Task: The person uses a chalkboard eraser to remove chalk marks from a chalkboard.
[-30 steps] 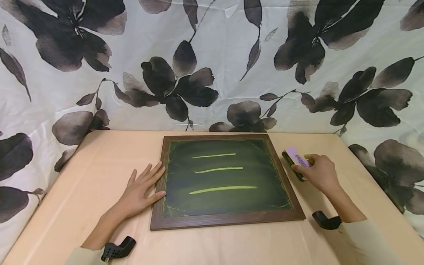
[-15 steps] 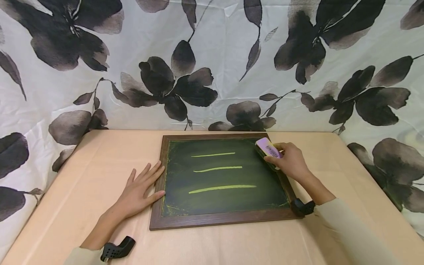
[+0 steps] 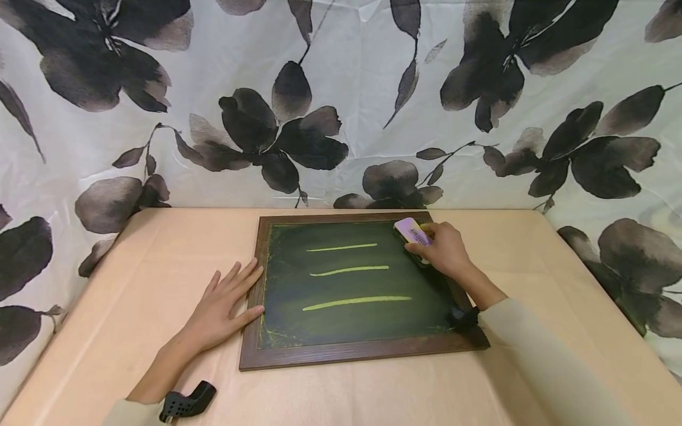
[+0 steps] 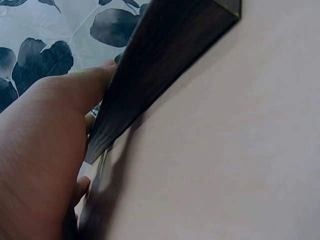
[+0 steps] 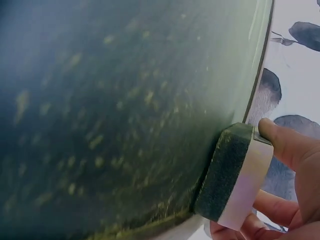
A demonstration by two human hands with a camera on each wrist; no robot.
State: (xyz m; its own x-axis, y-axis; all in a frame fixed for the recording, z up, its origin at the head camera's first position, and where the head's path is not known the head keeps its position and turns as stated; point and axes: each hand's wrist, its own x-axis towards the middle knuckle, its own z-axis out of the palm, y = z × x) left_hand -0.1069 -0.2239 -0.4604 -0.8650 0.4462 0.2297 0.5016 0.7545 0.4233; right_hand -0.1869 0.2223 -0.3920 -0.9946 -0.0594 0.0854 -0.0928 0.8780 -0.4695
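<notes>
A wood-framed chalkboard [image 3: 341, 322] lies on the table, with three yellow chalk lines [image 3: 348, 270] drawn across its green face. My left hand [image 3: 218, 310] is spread flat, its fingertips and thumb resting on the left side of the brown frame [image 4: 155, 55]. My right hand [image 3: 447, 248] grips a chalkboard eraser [image 3: 412, 232] between thumb and fingers, over the board's upper right part. The eraser has a pale purple top and a dark felt underside; in the right wrist view the felt [image 5: 222, 172] is right at the board's surface. Right of the top line, the eraser stands apart from it.
A pale peach cloth covers the table [image 3: 160, 254] around the board. Behind it hangs a white curtain [image 3: 362, 106] printed with dark flowers. Black wrist devices [image 3: 187, 402] sit on both forearms, the right one overlapping the board's lower right corner.
My right hand has carried the eraser leftward from beside the board, across the right frame edge, onto the upper right of the green face. The left hand stays put.
</notes>
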